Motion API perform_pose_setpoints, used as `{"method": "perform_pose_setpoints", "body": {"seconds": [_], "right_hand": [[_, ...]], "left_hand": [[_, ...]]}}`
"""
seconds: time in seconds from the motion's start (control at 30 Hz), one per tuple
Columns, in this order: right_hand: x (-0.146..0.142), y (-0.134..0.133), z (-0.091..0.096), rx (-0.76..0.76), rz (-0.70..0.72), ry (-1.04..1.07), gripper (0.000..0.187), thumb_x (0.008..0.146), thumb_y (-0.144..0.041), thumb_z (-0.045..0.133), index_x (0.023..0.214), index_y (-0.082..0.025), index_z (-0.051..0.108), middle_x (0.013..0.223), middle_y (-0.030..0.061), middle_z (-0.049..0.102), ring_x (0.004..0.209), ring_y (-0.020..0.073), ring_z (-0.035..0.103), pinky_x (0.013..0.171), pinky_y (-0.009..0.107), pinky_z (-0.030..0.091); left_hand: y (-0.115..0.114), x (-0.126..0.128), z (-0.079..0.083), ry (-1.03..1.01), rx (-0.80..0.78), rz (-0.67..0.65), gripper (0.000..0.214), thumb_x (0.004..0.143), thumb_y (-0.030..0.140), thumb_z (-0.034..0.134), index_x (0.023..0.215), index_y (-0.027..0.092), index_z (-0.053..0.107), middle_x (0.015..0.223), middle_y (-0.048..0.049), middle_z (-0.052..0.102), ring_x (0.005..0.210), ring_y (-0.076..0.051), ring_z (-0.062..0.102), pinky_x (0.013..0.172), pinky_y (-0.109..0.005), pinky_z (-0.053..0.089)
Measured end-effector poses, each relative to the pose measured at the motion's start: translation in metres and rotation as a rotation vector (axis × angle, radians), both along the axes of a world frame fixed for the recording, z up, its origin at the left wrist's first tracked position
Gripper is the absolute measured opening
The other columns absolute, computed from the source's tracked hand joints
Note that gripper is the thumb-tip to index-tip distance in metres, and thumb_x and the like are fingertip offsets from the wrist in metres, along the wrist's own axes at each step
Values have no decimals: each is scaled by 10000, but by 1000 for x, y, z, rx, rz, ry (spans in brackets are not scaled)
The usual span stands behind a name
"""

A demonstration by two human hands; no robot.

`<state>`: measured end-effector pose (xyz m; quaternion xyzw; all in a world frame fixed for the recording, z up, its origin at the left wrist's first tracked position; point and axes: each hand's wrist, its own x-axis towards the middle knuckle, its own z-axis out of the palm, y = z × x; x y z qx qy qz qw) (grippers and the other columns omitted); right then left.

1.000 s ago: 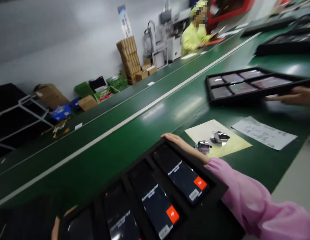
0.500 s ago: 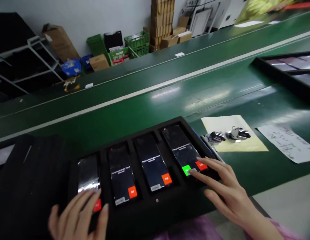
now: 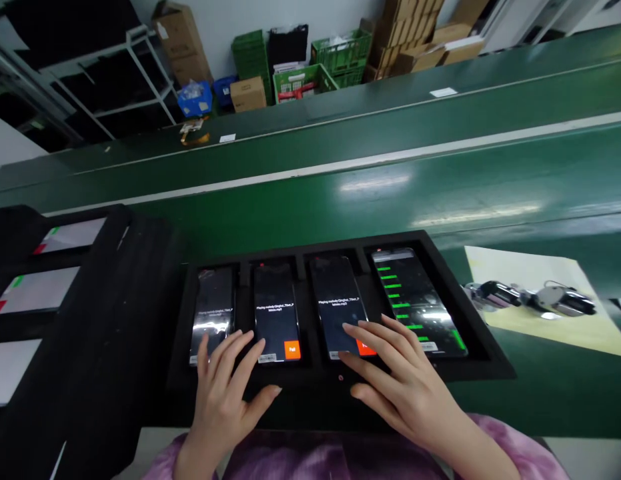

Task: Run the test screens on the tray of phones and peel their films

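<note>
Phones (image 3: 275, 290): four, glossy, rectangular, lower centre of frame.
Tray (image 3: 307, 333): one, matte black, four recesses holding them.
Left hand (image 3: 225, 397): fingers spread, grasping nothing, at the two leftmost phones.
Right hand (image 3: 407, 380): likewise, mainly over the third phone.
Shiny devices (image 3: 565, 301): two, metallic, on one yellow sheet (image 3: 575, 335), right.
Worktop (image 3: 270, 217): smooth, green.
</note>
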<state>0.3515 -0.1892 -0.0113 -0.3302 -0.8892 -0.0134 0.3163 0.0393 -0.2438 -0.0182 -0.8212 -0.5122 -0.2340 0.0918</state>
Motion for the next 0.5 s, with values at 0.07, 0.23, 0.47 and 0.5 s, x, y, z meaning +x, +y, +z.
{"method": "perform_pose_setpoints", "body": {"seconds": [0.07, 0.23, 0.47, 0.5], "right_hand": [[-1, 0, 0, 12, 17, 3, 271, 1079, -362, 548, 1093, -206, 769, 1296, 115, 732, 1226, 256, 639, 1130, 489, 449], [-2, 0, -2, -1, 38, 26, 255, 1081, -334, 543, 1104, -198, 758, 1239, 115, 741, 1230, 260, 631, 1131, 486, 430], [9, -4, 0, -34, -70, -15, 262, 1056, -339, 548, 1238, -265, 722, 1477, 118, 627, 1314, 347, 585, 1160, 586, 379], [18, -1, 3, -33, -93, 21, 288, 1042, -295, 549, 1289, -287, 699, 1480, 110, 619, 1308, 345, 591, 1159, 587, 393]], "left_hand": [[-2, -2, 0, -13, -1, 6, 399, 1071, 377, 577, 1340, 90, 649, 1323, -183, 656, 1294, -299, 578, 1326, -561, 173], [-3, -7, -2, -45, -1, -13, 392, 1066, 378, 589, 1312, 79, 654, 1293, -184, 660, 1286, -298, 581, 1328, -557, 186], [-4, -7, -2, -72, -15, -24, 413, 1079, 417, 563, 1296, 81, 664, 1284, -184, 661, 1300, -293, 580, 1325, -565, 198], [-4, -6, -1, -75, -17, -22, 408, 1079, 419, 564, 1288, 85, 668, 1284, -182, 661, 1301, -290, 579, 1326, -563, 198]]}}
